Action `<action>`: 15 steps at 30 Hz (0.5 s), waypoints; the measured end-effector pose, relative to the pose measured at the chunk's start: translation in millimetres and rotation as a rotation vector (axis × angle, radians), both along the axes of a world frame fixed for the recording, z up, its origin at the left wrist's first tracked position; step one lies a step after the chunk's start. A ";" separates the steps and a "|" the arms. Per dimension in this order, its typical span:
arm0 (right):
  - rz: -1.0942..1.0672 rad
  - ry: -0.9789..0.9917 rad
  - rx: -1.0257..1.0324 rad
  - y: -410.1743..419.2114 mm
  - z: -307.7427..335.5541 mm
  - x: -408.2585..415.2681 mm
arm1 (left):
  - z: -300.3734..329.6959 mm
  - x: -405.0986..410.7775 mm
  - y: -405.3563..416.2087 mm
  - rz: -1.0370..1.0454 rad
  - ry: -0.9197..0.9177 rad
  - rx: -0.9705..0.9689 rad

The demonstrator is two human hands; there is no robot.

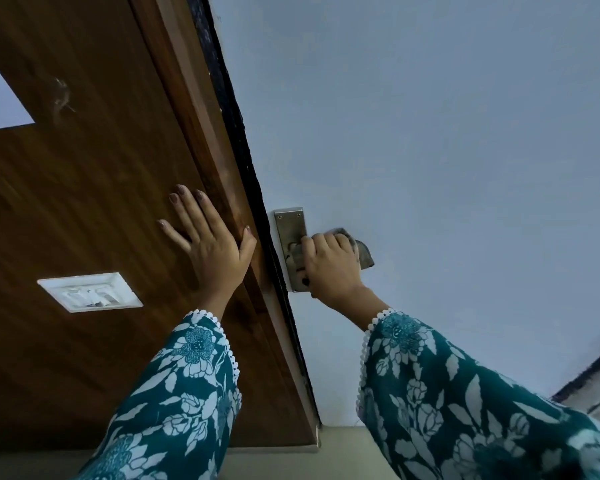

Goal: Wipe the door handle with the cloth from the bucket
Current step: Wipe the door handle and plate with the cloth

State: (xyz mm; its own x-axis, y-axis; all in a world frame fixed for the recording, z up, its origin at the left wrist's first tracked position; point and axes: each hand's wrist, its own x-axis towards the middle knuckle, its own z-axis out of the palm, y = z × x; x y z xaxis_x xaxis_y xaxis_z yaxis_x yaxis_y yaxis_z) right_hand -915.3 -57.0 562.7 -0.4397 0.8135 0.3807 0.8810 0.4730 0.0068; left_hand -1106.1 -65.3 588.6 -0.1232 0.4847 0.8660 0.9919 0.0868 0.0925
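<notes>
Right hand [329,268] has its grip closed round the grey cloth [362,252], pressing it onto the door handle [297,252] on its metal plate [289,223], so the handle itself is mostly hidden. That's on the pale blue door [430,133], right of the dark edge. Left hand [208,237] lies flat, fingers spread wide, holding nothing, on the brown wood panel [84,202] near a white switch plate [90,292]
</notes>
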 end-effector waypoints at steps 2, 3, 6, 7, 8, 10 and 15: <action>-0.002 0.001 -0.014 6.6 -4.8 16.3 | 0.3 -0.1 -0.2 -0.002 0.006 -0.006; -0.002 0.015 -0.022 10.1 -6.0 23.6 | 0.6 -0.3 -0.2 0.001 0.006 -0.009; 0.056 0.168 -0.087 18.9 -9.4 45.4 | 0.4 -0.7 -0.8 0.014 0.016 -0.021; 0.073 0.266 -0.145 19.6 -11.3 53.8 | 0.6 -0.3 -1.0 0.016 0.018 -0.024; 0.083 0.417 -0.230 18.2 -14.2 62.4 | 1.0 -0.2 -1.4 0.016 0.016 -0.027; 0.059 0.862 -0.393 8.4 -23.5 75.7 | 2.1 0.2 -2.5 0.019 0.015 -0.039; -0.220 1.857 -0.507 -36.9 -61.3 67.5 | 7.1 5.0 -10.0 -0.081 0.077 -0.019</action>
State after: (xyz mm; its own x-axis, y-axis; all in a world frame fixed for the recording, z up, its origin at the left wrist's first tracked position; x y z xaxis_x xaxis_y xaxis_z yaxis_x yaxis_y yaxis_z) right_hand -847.8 -93.9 501.3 0.2813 0.9568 -0.0732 -0.3385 0.0276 -0.9405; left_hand -1101.1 -75.3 595.8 -0.0158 0.5069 0.8618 0.9999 0.0066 0.0145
